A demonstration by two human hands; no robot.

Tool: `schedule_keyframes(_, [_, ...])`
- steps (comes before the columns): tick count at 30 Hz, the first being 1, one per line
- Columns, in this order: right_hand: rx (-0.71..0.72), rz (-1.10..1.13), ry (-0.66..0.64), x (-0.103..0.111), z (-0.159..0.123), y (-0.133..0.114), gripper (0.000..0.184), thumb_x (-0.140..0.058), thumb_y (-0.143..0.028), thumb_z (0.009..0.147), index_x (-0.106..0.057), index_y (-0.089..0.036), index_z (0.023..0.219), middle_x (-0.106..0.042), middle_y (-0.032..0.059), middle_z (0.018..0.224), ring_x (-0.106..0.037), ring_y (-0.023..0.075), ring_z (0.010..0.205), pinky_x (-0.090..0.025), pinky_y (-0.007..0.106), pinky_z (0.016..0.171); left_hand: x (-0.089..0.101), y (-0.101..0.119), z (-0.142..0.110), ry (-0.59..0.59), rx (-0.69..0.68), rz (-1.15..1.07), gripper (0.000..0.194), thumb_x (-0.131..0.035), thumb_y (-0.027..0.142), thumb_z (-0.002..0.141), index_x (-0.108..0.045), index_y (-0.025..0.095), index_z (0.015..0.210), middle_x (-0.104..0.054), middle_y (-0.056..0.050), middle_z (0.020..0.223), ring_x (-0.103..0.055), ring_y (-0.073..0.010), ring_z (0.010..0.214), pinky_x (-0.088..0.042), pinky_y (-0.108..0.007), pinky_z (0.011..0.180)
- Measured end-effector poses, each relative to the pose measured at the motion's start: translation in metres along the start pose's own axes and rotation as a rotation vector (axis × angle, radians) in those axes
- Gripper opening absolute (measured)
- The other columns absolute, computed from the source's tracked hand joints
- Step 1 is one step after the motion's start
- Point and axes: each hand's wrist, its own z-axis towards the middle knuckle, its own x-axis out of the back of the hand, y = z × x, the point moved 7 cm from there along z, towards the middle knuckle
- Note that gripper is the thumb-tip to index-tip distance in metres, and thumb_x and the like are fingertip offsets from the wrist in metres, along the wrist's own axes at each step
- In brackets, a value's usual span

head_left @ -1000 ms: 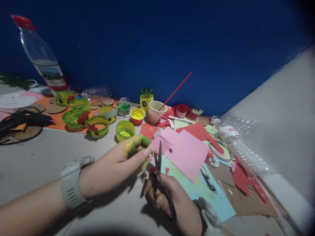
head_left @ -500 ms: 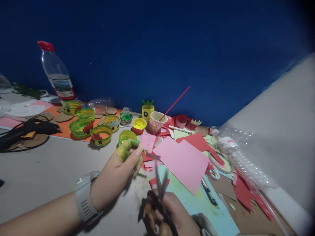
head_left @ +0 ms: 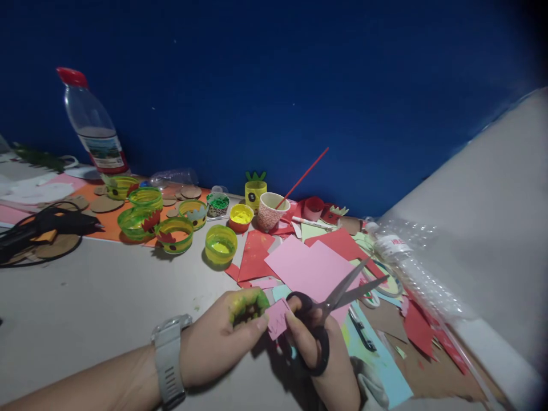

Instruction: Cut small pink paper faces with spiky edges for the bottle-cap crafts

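Note:
A small pink paper piece [head_left: 277, 319] with a pencilled zigzag is pinched at its left edge by my left hand [head_left: 229, 337], whose fingers carry green and yellow paint. The thumb of my right hand [head_left: 327, 354] rests on the paper's right edge. That hand also has its fingers through the black handles of the scissors [head_left: 327, 304]. Their blades are spread and point up to the right, over a larger pink sheet [head_left: 312, 268]. Just beyond my left hand stands a yellow-green painted ring-shaped cup [head_left: 221, 244].
At the back are a paper cup [head_left: 270, 212] with a red stick and a small yellow paint cup [head_left: 241, 217]. Several painted cups, a bottle [head_left: 98, 131] and a black glue gun [head_left: 38, 228] are left. Red paper scraps [head_left: 257, 254], a pen [head_left: 362, 328] and bubble wrap [head_left: 428, 279] lie right.
My left hand has come down and to the right with the pink paper piece. The scissors have swung from pointing up to pointing right, and my hands now meet at the paper.

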Motion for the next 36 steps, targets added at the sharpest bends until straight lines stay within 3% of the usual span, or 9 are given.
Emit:
schedule_keyframes(5, [-0.019,-0.046,-0.057,-0.007,-0.005,0.008,0.033,-0.059,-0.048,0.085,-0.052,-0.017,0.076,-0.048,-0.0024,0.06,-0.042,0.0125,0.052,-0.039,0.024,0.049,0.005,-0.007,0.0,0.041,0.042,0.01,0.021,-0.049,0.032,0.094,-0.065,0.019,0.097,-0.064,-0.006,0.098,-0.056,-0.0173,0.087,-0.047,-0.028,0.08])
schedule_keyframes(8, [-0.011,-0.071,-0.09,-0.009,-0.007,0.009,0.033,-0.058,-0.047,0.086,-0.052,-0.017,0.075,-0.047,-0.0017,0.062,-0.042,0.0128,0.055,-0.039,0.024,0.051,0.009,-0.008,-0.001,0.085,0.033,0.038,0.02,-0.052,0.032,0.093,-0.068,0.021,0.097,-0.066,-0.006,0.097,-0.057,-0.0185,0.089,-0.047,-0.029,0.082])
schedule_keyframes(13, [0.006,0.031,-0.136,-0.009,-0.005,0.005,0.034,-0.052,-0.048,0.093,-0.049,-0.018,0.077,-0.044,-0.0039,0.062,-0.04,0.0117,0.055,-0.036,0.023,0.052,0.007,-0.003,-0.001,0.063,0.046,-0.031,0.021,-0.054,0.031,0.091,-0.068,0.023,0.104,-0.064,-0.007,0.111,-0.058,-0.0199,0.099,-0.047,-0.03,0.088])
schedule_keyframes(21, [-0.086,0.109,-0.242,-0.022,-0.007,0.007,0.037,-0.063,-0.052,0.084,-0.048,-0.018,0.076,-0.042,-0.0048,0.062,-0.037,0.0111,0.055,-0.032,0.023,0.052,0.013,-0.014,0.0,0.091,0.049,-0.033,0.014,-0.054,0.026,0.089,-0.065,0.022,0.094,-0.061,-0.005,0.101,-0.054,-0.021,0.098,-0.043,-0.033,0.09])
schedule_keyframes(25, [-0.072,0.101,-0.219,-0.019,-0.007,0.011,0.036,-0.062,-0.051,0.085,-0.049,-0.018,0.078,-0.045,-0.0036,0.065,-0.039,0.0117,0.057,-0.033,0.024,0.053,0.006,-0.014,0.002,0.006,0.076,0.048,0.02,-0.056,0.033,0.09,-0.059,0.018,0.103,-0.06,-0.005,0.098,-0.053,-0.0195,0.089,-0.046,-0.031,0.08])
schedule_keyframes(29, [-0.037,0.095,-0.161,-0.013,-0.004,0.012,0.037,-0.058,-0.053,0.089,-0.049,-0.019,0.078,-0.047,-0.0031,0.066,-0.041,0.0122,0.058,-0.036,0.024,0.055,-0.003,-0.008,0.003,-0.046,0.095,0.099,0.022,-0.05,0.034,0.095,-0.063,0.017,0.097,-0.064,-0.005,0.092,-0.056,-0.0182,0.087,-0.046,-0.028,0.079])
schedule_keyframes(31, [-0.041,0.127,-0.168,-0.013,-0.005,0.009,0.039,-0.052,-0.056,0.092,-0.049,-0.019,0.079,-0.047,-0.0027,0.068,-0.041,0.0124,0.06,-0.037,0.025,0.057,-0.003,-0.006,0.003,-0.017,0.088,0.053,0.027,-0.047,0.038,0.097,-0.065,0.018,0.093,-0.065,-0.005,0.091,-0.058,-0.0185,0.089,-0.047,-0.029,0.082])
schedule_keyframes(36, [-0.094,0.18,-0.342,-0.025,-0.014,-0.001,0.047,-0.045,-0.065,0.091,-0.051,-0.019,0.086,-0.045,-0.0023,0.069,-0.039,0.0125,0.06,-0.034,0.024,0.054,0.012,-0.003,0.001,0.206,0.046,0.003,0.031,-0.048,0.044,0.096,-0.062,0.018,0.089,-0.065,-0.003,0.083,-0.06,-0.0172,0.084,-0.048,-0.027,0.078])
